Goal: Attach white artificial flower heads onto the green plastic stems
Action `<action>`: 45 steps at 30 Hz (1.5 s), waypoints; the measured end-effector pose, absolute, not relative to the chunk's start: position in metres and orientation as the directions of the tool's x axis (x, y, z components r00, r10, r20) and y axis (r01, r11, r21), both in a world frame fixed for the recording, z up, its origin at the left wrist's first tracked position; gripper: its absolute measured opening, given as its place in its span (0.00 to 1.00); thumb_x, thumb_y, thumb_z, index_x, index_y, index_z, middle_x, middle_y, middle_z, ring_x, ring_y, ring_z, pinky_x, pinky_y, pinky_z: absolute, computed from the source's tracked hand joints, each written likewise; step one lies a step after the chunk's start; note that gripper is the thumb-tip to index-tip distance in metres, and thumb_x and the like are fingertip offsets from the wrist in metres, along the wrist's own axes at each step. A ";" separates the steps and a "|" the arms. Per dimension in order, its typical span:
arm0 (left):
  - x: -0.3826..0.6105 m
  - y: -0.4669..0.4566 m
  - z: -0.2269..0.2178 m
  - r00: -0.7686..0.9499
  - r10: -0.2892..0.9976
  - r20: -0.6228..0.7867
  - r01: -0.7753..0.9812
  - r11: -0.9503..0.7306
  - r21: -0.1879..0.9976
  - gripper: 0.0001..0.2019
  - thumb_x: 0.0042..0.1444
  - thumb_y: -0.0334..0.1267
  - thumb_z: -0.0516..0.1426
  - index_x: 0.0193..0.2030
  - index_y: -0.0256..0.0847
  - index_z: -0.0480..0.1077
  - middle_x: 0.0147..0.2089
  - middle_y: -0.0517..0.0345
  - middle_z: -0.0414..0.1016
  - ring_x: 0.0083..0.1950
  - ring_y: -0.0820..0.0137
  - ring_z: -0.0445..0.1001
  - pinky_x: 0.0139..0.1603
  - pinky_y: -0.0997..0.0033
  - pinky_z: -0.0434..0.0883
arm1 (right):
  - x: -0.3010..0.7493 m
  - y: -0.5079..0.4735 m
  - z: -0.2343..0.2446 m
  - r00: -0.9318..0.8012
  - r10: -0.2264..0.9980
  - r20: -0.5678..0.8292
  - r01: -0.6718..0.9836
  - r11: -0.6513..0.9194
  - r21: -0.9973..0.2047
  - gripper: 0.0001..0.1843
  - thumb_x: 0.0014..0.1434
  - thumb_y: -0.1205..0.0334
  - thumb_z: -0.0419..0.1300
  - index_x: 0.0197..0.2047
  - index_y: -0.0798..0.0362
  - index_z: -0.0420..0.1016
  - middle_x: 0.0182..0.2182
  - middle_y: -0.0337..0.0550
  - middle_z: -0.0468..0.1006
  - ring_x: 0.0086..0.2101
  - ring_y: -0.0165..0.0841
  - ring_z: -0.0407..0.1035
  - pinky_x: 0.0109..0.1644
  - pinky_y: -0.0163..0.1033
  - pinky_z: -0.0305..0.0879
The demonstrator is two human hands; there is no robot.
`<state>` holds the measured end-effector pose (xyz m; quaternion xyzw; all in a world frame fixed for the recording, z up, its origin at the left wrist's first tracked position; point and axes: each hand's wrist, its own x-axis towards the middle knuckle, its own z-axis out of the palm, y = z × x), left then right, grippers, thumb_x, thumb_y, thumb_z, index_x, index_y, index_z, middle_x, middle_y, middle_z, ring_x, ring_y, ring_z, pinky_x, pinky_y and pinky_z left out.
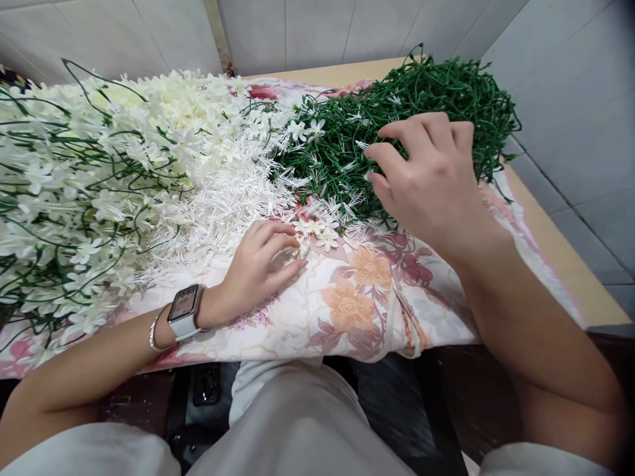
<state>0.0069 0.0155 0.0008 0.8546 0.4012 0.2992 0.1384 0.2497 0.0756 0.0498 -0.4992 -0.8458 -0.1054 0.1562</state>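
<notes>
Green stems (pixel 461 92) lie heaped beneath your right hand (pixel 431 168), its thumb and fingers parted, while your left hand (pixel 265 258) curls beside white blossoms (pixel 327 238), whether pinching one you cannot tell. Free room lies on the floral cloth (pixel 347 307) between your forearms, bounded by its edge at your lap; a wooden tabletop (pixel 556 244) strip borders the right, and your watch's (pixel 184 302) digits are too blurred to read.

Tiled walls (pixel 317 30) border a pale wooden table (pixel 573 264).

right fingers (pixel 387 157): over green stems (pixel 446 86) | left fingers (pixel 278 244): beside white flowers (pixel 326 238)
</notes>
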 end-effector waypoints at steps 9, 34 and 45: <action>0.008 0.015 0.003 0.499 0.751 0.432 0.594 -0.660 0.460 0.02 0.59 0.33 0.55 0.37 0.40 0.69 0.43 0.53 0.72 0.47 0.65 0.67 0.49 0.61 0.66 | 0.226 0.072 0.010 -0.742 0.592 0.315 0.618 0.786 -0.021 0.11 0.60 0.72 0.50 0.37 0.53 0.73 0.47 0.50 0.73 0.52 0.44 0.59 0.49 0.49 0.53; 0.009 0.018 0.004 0.239 0.943 0.231 0.293 -0.297 0.909 0.04 0.57 0.36 0.57 0.37 0.39 0.70 0.38 0.57 0.74 0.38 0.73 0.72 0.39 0.73 0.70 | 0.220 0.064 0.026 -0.367 0.855 0.365 0.385 0.497 -0.778 0.05 0.57 0.63 0.57 0.34 0.51 0.75 0.31 0.41 0.76 0.33 0.34 0.70 0.38 0.43 0.65; 0.009 0.021 0.003 0.145 0.988 0.055 0.141 -0.076 0.987 0.05 0.54 0.37 0.60 0.32 0.38 0.70 0.30 0.61 0.70 0.32 0.77 0.69 0.34 0.79 0.67 | 0.203 0.048 0.018 -0.492 0.700 0.517 0.251 0.683 -0.686 0.04 0.56 0.71 0.59 0.31 0.56 0.75 0.30 0.42 0.77 0.33 0.30 0.69 0.40 0.39 0.65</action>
